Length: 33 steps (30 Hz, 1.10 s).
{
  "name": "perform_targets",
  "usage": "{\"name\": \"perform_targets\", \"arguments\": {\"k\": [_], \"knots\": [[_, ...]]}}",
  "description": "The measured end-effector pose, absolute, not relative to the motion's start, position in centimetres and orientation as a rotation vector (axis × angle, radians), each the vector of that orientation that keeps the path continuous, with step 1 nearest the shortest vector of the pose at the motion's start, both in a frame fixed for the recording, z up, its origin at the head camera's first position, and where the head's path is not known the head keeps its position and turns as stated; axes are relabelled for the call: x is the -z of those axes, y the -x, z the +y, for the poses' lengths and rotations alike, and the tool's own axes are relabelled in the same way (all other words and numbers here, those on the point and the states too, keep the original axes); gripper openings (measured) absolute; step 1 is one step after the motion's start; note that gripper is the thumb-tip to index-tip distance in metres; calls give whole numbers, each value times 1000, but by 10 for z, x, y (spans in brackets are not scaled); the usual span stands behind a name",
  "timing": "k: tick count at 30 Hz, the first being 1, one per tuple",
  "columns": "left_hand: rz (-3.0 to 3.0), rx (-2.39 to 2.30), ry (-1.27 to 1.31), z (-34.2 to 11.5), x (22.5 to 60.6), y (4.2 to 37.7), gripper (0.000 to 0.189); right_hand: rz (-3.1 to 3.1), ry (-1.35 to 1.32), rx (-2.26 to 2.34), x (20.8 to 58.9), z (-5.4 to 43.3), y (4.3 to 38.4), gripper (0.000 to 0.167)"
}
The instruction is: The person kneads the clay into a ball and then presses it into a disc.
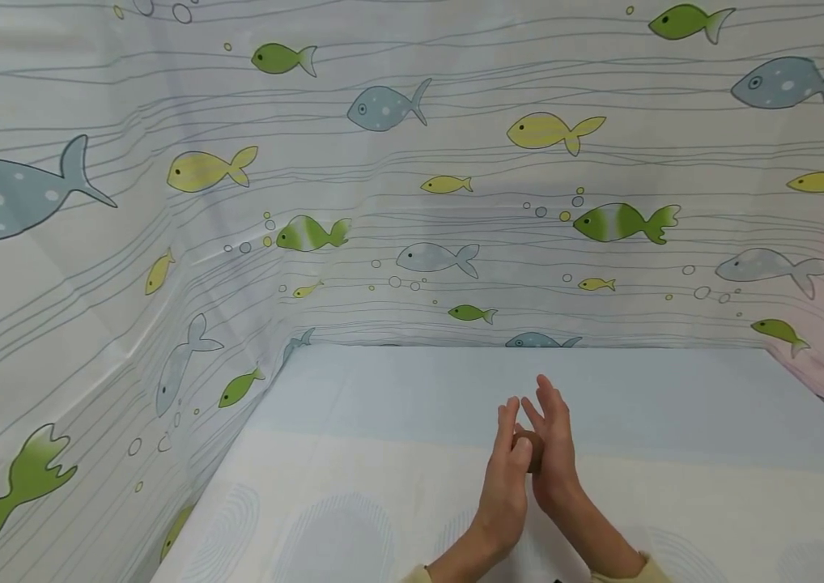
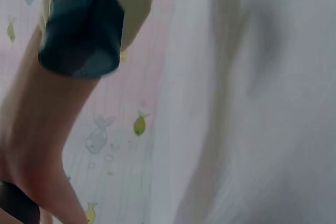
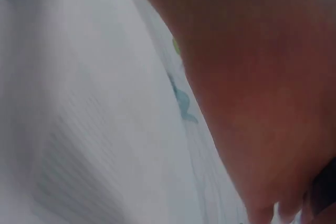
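A rounded dark-brown lump [image 1: 534,453] sits between the two palms, above the table. My left hand [image 1: 504,484] presses it from the left, fingers straight and pointing up and away, thumb lying along the lump. On the other side my right hand [image 1: 557,455] faces it with its palm, fingers extended and slightly spread. Part of the lump is hidden by the left hand. The left wrist view has a dark bit of the lump [image 2: 18,203] at the lower left, beside the right hand [image 2: 39,169]. In the right wrist view the lump [image 3: 324,188] shows at the right edge, by the left hand [image 3: 262,145].
A white and pale-blue cloth [image 1: 354,413] with oval patterns covers the table under the hands. Fish-printed curtains [image 1: 383,186] enclose the back and left side, with a pinkish stretch at right. A dark wrist camera [image 2: 81,30] is strapped to the right forearm.
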<state>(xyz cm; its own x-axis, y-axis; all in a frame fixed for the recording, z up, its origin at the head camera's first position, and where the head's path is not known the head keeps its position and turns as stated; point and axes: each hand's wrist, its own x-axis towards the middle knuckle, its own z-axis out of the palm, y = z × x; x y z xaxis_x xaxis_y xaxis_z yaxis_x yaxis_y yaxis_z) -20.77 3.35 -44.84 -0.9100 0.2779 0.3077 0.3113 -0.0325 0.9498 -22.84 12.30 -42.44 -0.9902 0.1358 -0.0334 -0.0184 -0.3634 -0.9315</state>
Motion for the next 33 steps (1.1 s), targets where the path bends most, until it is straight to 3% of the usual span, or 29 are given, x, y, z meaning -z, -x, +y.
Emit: {"name": "perform_targets", "arguments": {"k": [11, 25, 33], "knots": [[-1995, 2139, 520, 18, 437, 245, 59, -2003, -211, -2318, 422, 98, 204, 60], [-1978, 2052, 549, -5, 409, 278, 61, -2173, -608, -2176, 419, 111, 197, 52], [-2022, 2033, 611, -11, 410, 283, 61, -2300, -511, -2032, 424, 121, 200, 50]]}}
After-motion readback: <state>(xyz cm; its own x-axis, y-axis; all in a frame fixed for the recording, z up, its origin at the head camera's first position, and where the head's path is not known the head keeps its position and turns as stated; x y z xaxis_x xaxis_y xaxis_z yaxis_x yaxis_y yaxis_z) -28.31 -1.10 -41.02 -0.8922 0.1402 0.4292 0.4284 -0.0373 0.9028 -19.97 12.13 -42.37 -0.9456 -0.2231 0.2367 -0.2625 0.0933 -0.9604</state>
